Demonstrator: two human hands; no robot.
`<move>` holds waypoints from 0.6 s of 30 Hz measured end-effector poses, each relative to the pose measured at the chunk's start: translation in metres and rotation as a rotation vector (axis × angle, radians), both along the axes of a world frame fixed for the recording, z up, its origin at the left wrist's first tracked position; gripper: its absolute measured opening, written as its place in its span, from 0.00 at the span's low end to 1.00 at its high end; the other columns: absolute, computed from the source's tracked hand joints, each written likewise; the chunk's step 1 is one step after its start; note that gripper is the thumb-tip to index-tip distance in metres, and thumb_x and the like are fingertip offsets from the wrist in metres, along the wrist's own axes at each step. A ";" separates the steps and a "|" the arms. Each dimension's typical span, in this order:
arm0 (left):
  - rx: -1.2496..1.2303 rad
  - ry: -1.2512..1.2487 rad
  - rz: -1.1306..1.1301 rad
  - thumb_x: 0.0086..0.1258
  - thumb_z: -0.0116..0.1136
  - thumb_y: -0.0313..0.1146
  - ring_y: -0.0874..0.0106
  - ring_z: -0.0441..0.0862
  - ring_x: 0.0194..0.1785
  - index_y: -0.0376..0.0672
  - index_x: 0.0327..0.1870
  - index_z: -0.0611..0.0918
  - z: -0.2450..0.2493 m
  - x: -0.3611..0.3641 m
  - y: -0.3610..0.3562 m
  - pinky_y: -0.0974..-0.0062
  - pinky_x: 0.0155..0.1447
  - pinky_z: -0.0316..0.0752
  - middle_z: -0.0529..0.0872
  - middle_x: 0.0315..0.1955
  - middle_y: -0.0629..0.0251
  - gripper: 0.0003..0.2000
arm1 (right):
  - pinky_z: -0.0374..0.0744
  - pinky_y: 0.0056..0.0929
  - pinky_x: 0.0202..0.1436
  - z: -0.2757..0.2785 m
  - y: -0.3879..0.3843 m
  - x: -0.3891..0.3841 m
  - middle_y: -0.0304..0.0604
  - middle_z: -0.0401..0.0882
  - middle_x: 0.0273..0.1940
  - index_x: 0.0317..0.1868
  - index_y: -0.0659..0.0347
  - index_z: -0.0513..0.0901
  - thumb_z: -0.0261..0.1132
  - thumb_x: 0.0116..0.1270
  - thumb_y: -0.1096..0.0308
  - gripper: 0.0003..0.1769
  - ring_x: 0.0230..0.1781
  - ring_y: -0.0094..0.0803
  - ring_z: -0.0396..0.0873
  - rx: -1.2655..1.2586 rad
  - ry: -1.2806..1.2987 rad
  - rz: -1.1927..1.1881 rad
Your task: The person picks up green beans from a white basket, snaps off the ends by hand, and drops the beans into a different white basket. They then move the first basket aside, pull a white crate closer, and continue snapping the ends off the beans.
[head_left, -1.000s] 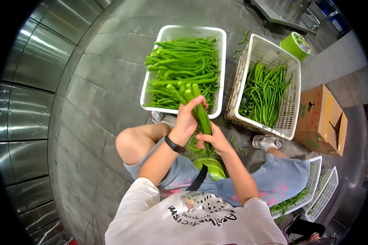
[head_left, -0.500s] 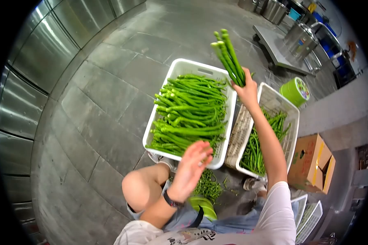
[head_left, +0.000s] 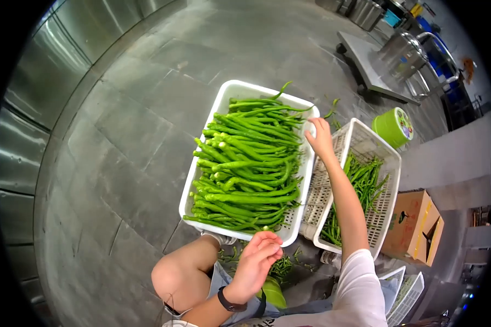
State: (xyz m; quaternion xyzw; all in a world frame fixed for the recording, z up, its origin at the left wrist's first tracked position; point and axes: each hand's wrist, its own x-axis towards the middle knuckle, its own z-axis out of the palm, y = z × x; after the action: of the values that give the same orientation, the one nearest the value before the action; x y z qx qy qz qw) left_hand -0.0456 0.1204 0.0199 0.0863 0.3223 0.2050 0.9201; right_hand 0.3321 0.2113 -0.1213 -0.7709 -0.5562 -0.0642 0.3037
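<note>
Long green peppers (head_left: 251,163) lie side by side in a heap that fills most of the white basket (head_left: 206,122). My right hand (head_left: 322,139) is over the basket's right rim near the pepper tips, fingers bent and no peppers in it. By the near rim is my left hand (head_left: 256,261), its fingers curled together; a small pale green bit shows just above its fingertips, and whether the fingers hold it is unclear. A second crate (head_left: 390,218) on the right contains thinner green peppers (head_left: 365,180).
Green scraps (head_left: 281,268) lie on the floor between my legs, beside a green stool (head_left: 273,291). Right of the crates are a green bucket (head_left: 390,128) and a cardboard box (head_left: 409,226). A wheeled metal platform (head_left: 373,71) bears a steel pot (head_left: 401,52).
My right hand has let go of the bunch of peppers, now lying at the heap's far end, and has come down. My left hand has lowered slightly, its fingers drawn together.
</note>
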 end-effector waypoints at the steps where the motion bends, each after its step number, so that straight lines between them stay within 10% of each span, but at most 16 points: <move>1: -0.010 0.002 -0.002 0.65 0.54 0.22 0.75 0.75 0.41 0.40 0.46 0.73 -0.002 0.001 -0.002 0.78 0.48 0.70 0.78 0.39 0.64 0.10 | 0.69 0.40 0.58 0.006 -0.032 0.006 0.49 0.74 0.48 0.47 0.62 0.76 0.64 0.52 0.73 0.19 0.53 0.48 0.70 0.104 -0.042 -0.015; 7: 0.009 -0.031 0.001 0.65 0.54 0.23 0.73 0.76 0.37 0.39 0.42 0.76 -0.010 0.009 -0.018 0.77 0.45 0.70 0.79 0.35 0.64 0.07 | 0.65 0.45 0.60 -0.055 -0.272 0.053 0.54 0.71 0.51 0.51 0.64 0.74 0.64 0.51 0.76 0.23 0.56 0.52 0.66 0.028 -0.079 -0.753; 13: 0.039 0.013 -0.025 0.64 0.54 0.22 0.73 0.77 0.36 0.41 0.40 0.77 -0.028 0.020 -0.029 0.78 0.41 0.73 0.81 0.35 0.65 0.06 | 0.57 0.51 0.72 -0.203 -0.419 0.039 0.50 0.31 0.75 0.74 0.50 0.30 0.80 0.39 0.48 0.75 0.74 0.53 0.41 -0.566 0.868 -1.269; 18: 0.110 0.032 -0.074 0.64 0.55 0.24 0.75 0.77 0.36 0.43 0.39 0.76 -0.030 0.037 -0.042 0.77 0.43 0.73 0.80 0.34 0.67 0.05 | 0.63 0.55 0.68 -0.141 -0.400 0.040 0.44 0.36 0.75 0.74 0.49 0.37 0.80 0.33 0.41 0.75 0.73 0.48 0.48 -0.816 0.989 -1.263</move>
State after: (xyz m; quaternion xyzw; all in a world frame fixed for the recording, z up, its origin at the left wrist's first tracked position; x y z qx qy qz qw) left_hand -0.0086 0.0789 -0.0103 0.1520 0.3216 0.1866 0.9158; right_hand 0.3720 -0.1885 -0.2619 -0.9204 0.1861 0.3225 0.1190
